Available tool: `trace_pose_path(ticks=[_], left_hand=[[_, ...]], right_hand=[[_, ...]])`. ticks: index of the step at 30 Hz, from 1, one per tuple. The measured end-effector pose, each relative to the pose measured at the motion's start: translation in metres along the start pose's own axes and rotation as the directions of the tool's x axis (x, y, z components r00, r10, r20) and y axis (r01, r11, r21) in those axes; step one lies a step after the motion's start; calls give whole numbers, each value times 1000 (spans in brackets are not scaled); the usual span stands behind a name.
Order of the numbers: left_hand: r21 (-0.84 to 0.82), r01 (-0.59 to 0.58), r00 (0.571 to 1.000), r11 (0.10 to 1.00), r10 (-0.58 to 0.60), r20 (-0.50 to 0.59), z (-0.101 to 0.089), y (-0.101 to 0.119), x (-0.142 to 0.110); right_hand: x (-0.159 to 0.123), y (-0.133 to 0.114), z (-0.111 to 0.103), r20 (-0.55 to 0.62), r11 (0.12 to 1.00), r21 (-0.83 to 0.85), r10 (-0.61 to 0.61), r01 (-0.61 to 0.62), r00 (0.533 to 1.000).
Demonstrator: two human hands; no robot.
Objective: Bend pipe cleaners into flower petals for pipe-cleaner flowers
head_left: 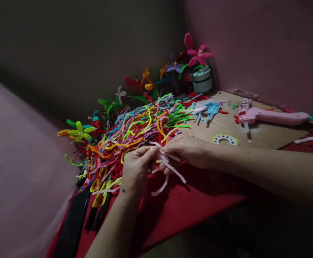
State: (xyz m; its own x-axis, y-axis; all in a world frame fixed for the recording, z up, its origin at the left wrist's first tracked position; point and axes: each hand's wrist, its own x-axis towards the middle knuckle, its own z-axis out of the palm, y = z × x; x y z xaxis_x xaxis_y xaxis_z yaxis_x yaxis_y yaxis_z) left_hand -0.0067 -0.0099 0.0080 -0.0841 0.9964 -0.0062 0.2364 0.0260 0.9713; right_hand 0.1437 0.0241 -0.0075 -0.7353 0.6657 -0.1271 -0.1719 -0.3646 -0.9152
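Observation:
Pale pink pipe cleaners (174,171) are gathered between my two hands, with several loose ends sticking out toward the lower right. My left hand (137,163) is closed, its thumb and fingers pinching the bunch from the left. From the right, my right hand (184,148) also pinches the same pipe cleaners near their middle. Some of the fingertips are hidden behind the strands. Just beyond both hands spreads a large pile of many-coloured pipe cleaners (134,123).
A pink glue gun (274,116) lies on a wooden board (199,130) at the right, near a tape roll (237,140). Pipe-cleaner flowers (199,55) stand at the back beside a grey-green container (202,80). Pliers (101,211) and a black flat object (71,218) lie on the red table (167,218).

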Motion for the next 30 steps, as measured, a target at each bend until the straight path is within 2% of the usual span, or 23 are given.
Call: trace_pose_path(ticks=[7, 12, 15, 18, 21, 23, 25, 28, 30], left_hand=[[32, -54, 996, 998, 56, -67, 6, 0, -3], [159, -110, 988, 981, 124, -86, 5, -1, -4], [201, -116, 988, 973, 135, -81, 5, -4, -2], [176, -79, 992, 981, 94, -83, 6, -6, -1], [155, -66, 993, 986, 80, -86, 6, -5, 0], [151, -74, 993, 986, 86, -75, 5, -4, 0], [149, -80, 994, 986, 91, -67, 2, -2, 1], [137, -80, 994, 987, 89, -65, -1, 0, 2], [119, -65, 996, 991, 73, -57, -2, 0, 2]], right_hand=[[3, 4, -5, 39, 1000, -2, 28, -27, 999], [0, 2, 1, -38, 982, -187, 24, -31, 999], [0, 1, 2, -78, 943, -329, 34, -58, 996], [2, 3, 1, -104, 877, -480, -79, 19, 991], [4, 6, -2, -109, 837, -536, -191, 104, 975], [5, 7, -3, -138, 877, -473, -166, 82, 976], [6, 8, -4, -132, 948, -313, -99, 53, 986], [7, 11, -5, -11, 997, -67, -38, 37, 999], [8, 12, -6, 20, 999, -23, -31, 32, 999]])
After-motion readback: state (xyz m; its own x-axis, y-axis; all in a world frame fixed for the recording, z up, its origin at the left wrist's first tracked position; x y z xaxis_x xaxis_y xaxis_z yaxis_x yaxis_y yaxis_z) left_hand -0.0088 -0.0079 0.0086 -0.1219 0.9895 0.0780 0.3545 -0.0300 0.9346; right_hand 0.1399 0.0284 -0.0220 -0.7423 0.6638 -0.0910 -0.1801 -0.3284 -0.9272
